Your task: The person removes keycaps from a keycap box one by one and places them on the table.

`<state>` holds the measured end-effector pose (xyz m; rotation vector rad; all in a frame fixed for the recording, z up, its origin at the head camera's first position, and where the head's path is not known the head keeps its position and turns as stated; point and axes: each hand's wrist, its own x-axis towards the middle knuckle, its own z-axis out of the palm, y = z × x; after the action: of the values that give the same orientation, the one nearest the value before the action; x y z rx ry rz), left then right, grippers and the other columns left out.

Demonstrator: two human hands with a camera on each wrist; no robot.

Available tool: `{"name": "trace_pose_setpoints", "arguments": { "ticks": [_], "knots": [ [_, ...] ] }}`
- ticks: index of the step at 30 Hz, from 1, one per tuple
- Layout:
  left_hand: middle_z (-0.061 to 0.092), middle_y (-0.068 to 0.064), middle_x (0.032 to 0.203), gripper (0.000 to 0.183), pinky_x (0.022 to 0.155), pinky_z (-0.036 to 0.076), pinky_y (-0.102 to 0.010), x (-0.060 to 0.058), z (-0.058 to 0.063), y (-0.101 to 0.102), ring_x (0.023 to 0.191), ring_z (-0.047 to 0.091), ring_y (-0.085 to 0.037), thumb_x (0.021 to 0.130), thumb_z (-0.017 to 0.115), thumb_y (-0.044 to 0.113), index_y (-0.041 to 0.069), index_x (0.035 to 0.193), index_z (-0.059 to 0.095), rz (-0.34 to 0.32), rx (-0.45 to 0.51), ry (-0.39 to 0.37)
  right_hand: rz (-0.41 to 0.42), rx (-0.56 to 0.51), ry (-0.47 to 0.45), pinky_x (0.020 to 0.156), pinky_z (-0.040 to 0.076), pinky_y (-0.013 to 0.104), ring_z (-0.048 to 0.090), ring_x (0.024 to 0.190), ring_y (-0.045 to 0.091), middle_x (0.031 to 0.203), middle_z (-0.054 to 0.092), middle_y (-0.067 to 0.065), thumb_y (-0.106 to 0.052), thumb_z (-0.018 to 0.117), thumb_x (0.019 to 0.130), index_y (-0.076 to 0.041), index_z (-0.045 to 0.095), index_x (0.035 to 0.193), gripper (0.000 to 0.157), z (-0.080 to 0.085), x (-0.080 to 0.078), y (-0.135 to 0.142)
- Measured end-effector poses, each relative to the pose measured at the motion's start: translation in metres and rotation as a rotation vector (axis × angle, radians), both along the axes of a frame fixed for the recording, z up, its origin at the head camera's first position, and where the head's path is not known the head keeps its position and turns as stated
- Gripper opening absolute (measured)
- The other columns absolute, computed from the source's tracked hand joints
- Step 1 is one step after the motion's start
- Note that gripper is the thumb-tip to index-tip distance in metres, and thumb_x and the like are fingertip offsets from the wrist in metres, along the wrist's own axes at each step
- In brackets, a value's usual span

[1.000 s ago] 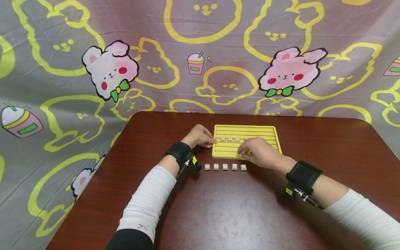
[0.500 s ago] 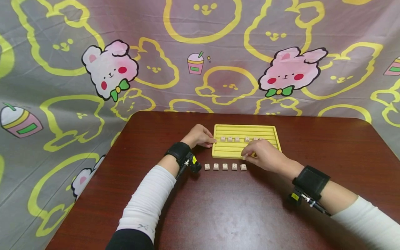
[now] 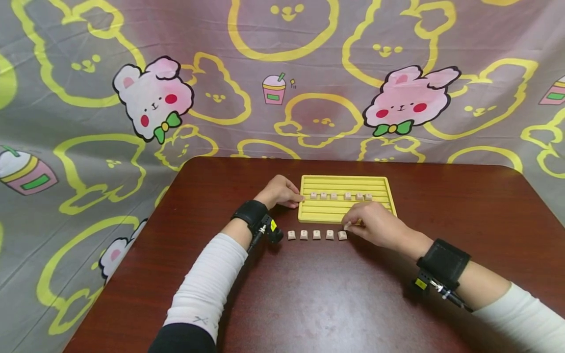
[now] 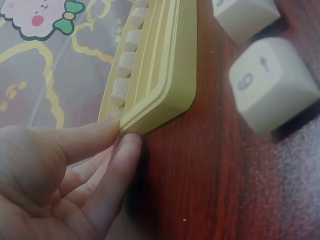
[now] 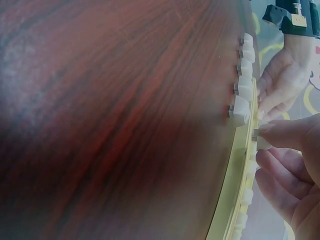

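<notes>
A ridged yellow tray (image 3: 320, 211) lies on the table. Across its middle groove runs a row of pale keycaps (image 3: 323, 196), three at left and three at right with a gap between. My left hand (image 3: 280, 191) pinches the tray's left edge between thumb and fingers, at a corner in the left wrist view. By the tray's front edge, my right hand (image 3: 372, 223) pinches one pale keycap (image 5: 263, 143) between thumb and fingertips. Several more keycaps (image 3: 316, 235) stand in a line on the table before the tray; one keycap (image 4: 272, 85) shows a number and an arrow.
The brown table (image 3: 335, 294) reaches back to a patterned cloth (image 3: 309, 73) with bears and rabbits. Black wristbands with small cameras sit on both wrists, the left wristband (image 3: 250, 215) close to the line of loose keycaps.
My right hand has drawn back from over the tray towards its front edge and slightly right, uncovering the right-hand keycaps in the groove. My left hand stays at the tray's edge.
</notes>
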<state>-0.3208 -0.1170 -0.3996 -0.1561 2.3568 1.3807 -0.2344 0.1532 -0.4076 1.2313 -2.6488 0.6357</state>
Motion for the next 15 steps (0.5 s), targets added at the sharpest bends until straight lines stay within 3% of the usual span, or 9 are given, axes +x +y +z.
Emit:
{"name": "trace_pose_setpoints", "arguments": {
  "ticks": [15],
  "knots": [
    [0.065,-0.008,0.074,0.023,0.064,0.064,-0.026,0.0013,0.0004,0.0006,0.057,0.065,-0.012,0.085,0.077,0.002,-0.008,0.104,0.07,-0.007,-0.002,0.018,-0.037,0.012,-0.024,0.073,0.059,0.026,0.066,0.085,0.006,0.089,0.072,-0.008,-0.01,0.079,0.084,-0.019,0.077,0.091,0.011,0.0002,0.0074,0.009]
  ]
}}
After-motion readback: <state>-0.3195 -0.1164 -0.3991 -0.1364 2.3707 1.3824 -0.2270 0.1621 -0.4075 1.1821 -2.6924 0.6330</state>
